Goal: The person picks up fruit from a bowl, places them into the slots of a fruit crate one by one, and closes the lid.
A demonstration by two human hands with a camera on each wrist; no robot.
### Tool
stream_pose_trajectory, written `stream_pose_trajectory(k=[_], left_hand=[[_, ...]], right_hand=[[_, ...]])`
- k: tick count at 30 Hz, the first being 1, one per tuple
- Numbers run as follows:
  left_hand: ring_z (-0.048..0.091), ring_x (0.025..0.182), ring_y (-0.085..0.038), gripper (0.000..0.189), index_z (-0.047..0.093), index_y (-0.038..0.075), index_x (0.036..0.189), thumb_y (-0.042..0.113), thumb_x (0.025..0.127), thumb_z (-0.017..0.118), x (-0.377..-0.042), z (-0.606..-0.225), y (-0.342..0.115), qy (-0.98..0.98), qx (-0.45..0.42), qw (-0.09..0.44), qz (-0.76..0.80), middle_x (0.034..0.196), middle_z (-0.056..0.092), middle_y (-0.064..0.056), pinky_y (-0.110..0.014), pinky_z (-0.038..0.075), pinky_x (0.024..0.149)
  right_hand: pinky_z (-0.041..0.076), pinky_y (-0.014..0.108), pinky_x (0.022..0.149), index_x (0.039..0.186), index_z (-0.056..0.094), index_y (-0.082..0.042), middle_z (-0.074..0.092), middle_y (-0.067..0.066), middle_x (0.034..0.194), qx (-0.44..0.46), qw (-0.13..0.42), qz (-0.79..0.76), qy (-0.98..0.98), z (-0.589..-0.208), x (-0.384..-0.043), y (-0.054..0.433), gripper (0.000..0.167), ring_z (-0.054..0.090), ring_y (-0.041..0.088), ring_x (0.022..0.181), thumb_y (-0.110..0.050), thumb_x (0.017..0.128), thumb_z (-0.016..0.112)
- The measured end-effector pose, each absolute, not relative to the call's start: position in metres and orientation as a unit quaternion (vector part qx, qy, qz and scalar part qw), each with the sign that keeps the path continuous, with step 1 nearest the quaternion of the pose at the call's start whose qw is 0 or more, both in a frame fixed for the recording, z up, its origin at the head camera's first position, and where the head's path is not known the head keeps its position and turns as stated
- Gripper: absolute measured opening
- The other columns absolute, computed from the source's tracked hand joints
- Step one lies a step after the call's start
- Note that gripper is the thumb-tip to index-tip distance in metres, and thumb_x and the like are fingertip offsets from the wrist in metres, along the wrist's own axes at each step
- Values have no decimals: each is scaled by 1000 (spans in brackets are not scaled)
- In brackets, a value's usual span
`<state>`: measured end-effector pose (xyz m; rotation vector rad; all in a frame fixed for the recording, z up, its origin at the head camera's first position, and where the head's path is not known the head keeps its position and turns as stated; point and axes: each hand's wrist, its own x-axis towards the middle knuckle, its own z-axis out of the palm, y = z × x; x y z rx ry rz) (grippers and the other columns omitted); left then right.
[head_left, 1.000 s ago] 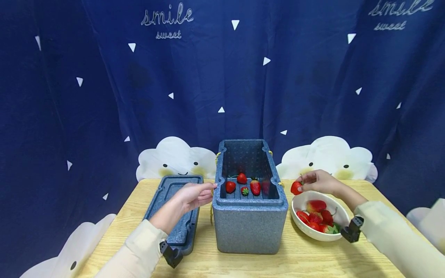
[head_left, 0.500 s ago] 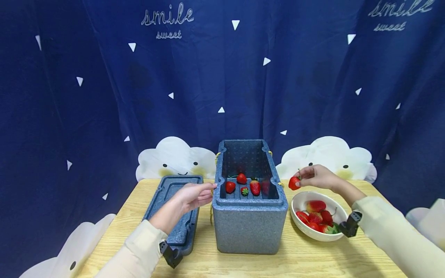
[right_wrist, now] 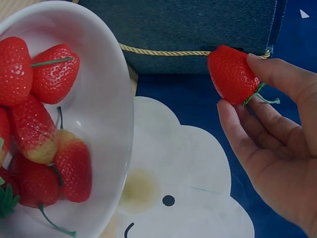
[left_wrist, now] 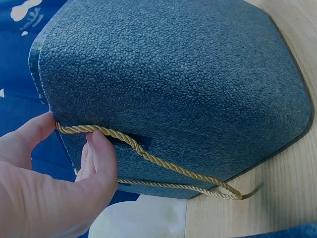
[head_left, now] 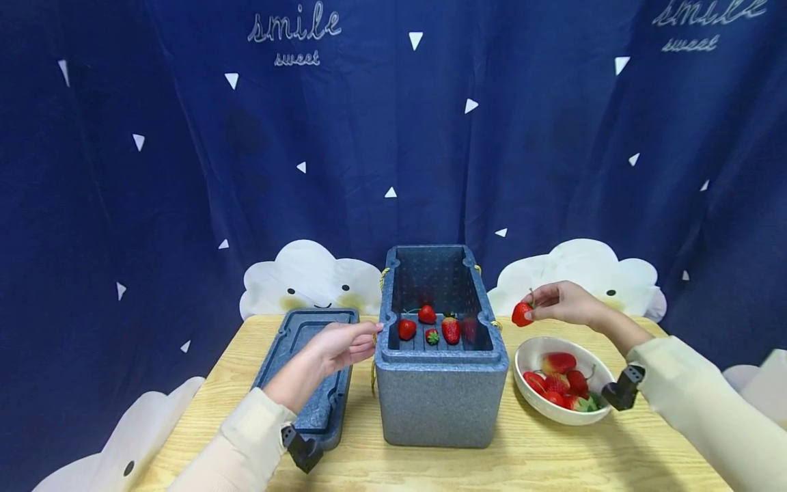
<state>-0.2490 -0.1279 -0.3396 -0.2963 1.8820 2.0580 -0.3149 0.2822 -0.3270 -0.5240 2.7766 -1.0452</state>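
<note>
My right hand (head_left: 566, 303) pinches a red strawberry (head_left: 522, 314) above the back left of a white bowl (head_left: 530, 402); in the right wrist view the strawberry (right_wrist: 231, 74) sits between thumb and fingers, green stem toward the palm. On the grey-blue foam box (head_left: 440, 406), my left hand (head_left: 341, 346) touches the left rim. The left wrist view has one digit of that hand (left_wrist: 54, 193) at the box edge and another against a gold rope (left_wrist: 171, 170). Inside the box lie several strawberries, including a large one (head_left: 451, 331). More strawberries (head_left: 557, 384) fill the bowl.
The foam lid (head_left: 305, 403) lies on the wooden table (head_left: 363, 471) left of the box, partly under my left forearm. A dark blue curtain (head_left: 344, 137) with white clouds (head_left: 316, 277) hangs behind the table.
My right hand has risen slightly with the strawberry; it went left a little, then came back slightly right. My left hand keeps its place at the rim.
</note>
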Motion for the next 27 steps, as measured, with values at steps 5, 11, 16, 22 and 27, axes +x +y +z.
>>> stream_pose_trajectory(k=[5,11,16,22,27], left_hand=[[60,88,-11,45,51,-8,126,13,89,65,-250,-340,-129,661,-105,168,724,109,55,-11,-37,50,104],[58,77,-5,40,53,-6,122,13,89,65,-250,-339,-129,665,-94,174,720,95,58,-4,-25,57,88],[53,67,-2,37,55,-5,118,12,88,66,-249,-339,-130,664,-89,175,722,84,56,1,-20,58,77],[58,80,-6,44,51,-7,125,13,88,66,-249,-339,-130,667,-95,173,718,98,56,-5,-24,58,85],[59,82,-7,46,50,-7,126,13,88,66,-250,-339,-129,665,-101,172,720,101,56,-7,-24,58,84]], right_hand=[[53,15,73,113,64,6,73,14,100,-178,61,-345,920,-322,-317,279,40,63,5,83,-20,83,73],[52,15,72,115,63,6,72,17,102,-177,62,-335,923,-313,-319,272,41,62,9,84,-20,84,73],[51,15,73,115,63,5,72,16,102,-181,53,-320,929,-305,-322,268,41,62,12,85,-21,84,73],[51,20,76,114,65,3,72,16,102,-190,45,-321,927,-295,-324,262,38,62,14,85,-20,84,73],[50,22,79,113,65,1,72,15,102,-183,39,-322,928,-288,-323,258,38,63,15,86,-21,84,73]])
